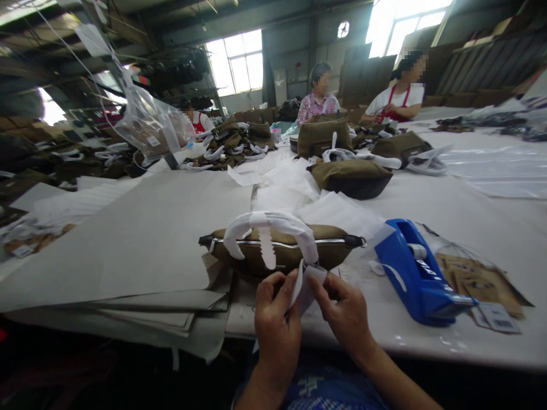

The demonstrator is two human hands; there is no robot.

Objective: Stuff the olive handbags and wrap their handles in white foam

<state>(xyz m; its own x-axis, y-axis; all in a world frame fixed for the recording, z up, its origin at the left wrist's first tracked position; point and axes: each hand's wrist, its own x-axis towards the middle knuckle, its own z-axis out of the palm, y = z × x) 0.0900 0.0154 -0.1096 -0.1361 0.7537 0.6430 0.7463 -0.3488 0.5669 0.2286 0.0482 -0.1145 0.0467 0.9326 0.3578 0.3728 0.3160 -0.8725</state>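
An olive-brown handbag with a silver zip across its top stands right in front of me. Its handle is wrapped in white padding, with a toothed white strip hanging from the middle. At the near side of the bag, my left hand pinches one edge of a small white sheet. My right hand is closed on the sheet's other edge. The sheet lies close to the right foot of the handle; whether it is attached there I cannot tell.
A blue tape dispenser stands at right, beside brown tags. Large grey paper sheets are stacked at left. More olive bags sit farther back, with heaps of bags behind. Several people work across the table.
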